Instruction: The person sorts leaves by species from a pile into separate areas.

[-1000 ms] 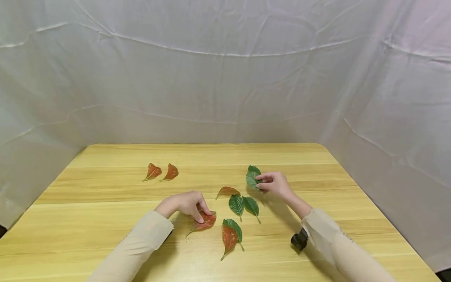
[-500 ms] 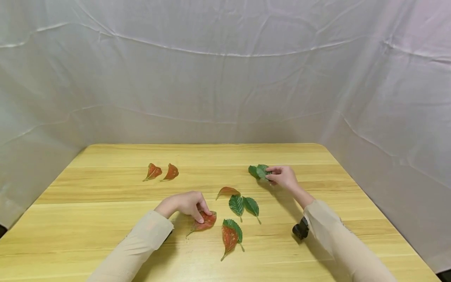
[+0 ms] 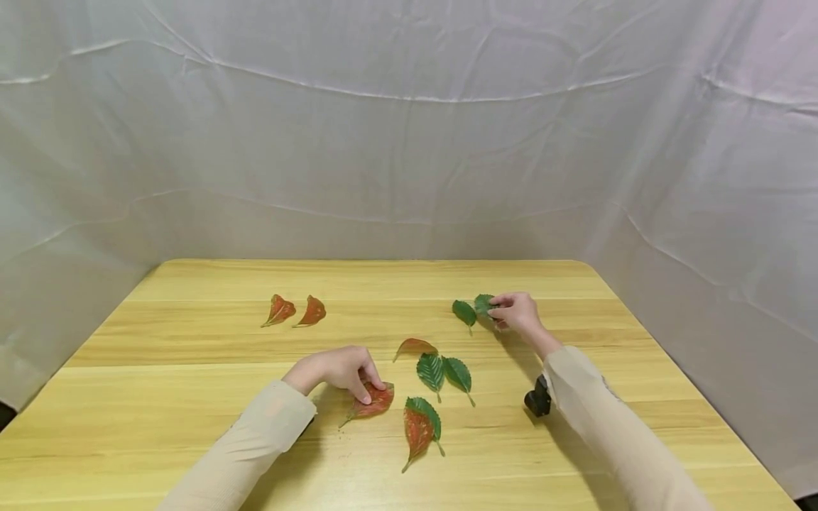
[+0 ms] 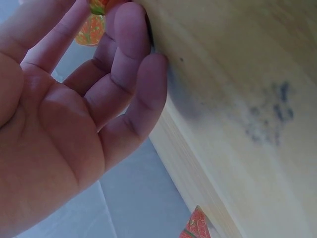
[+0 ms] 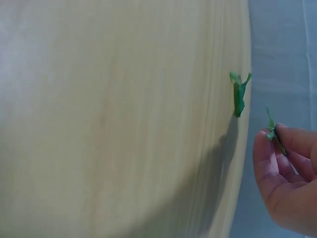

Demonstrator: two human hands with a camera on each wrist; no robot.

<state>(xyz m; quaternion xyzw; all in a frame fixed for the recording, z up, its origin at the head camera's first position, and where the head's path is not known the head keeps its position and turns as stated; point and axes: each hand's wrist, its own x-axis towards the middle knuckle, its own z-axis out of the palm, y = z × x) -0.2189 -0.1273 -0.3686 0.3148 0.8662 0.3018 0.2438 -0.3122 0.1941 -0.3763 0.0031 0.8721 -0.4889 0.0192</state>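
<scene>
My left hand (image 3: 341, 370) has its thumb and fingertips on a red leaf (image 3: 378, 403) lying on the table. In the left wrist view the left hand (image 4: 74, 109) shows its palm, with a bit of red-green leaf (image 4: 98, 6) at the fingertips. Farther off at the right, my right hand (image 3: 517, 312) pinches a green leaf (image 3: 483, 304) between thumb and finger. Just left of it lies another green leaf (image 3: 464, 312). The right wrist view shows the pinched leaf (image 5: 270, 133) edge-on, held above the table.
Two red leaves (image 3: 278, 310) lie at the back left of the wooden table (image 3: 192, 397). Mid-table are a reddish-brown leaf (image 3: 415, 347) and two green leaves (image 3: 431, 372). Nearer, a red leaf (image 3: 418, 431) overlaps a green leaf (image 3: 427, 411). Grey cloth (image 3: 383, 142) hangs around.
My right hand has moved back and to the right with its green leaf, away from the other green leaf, whose stem now shows. The left hand has stayed put on the red leaf.
</scene>
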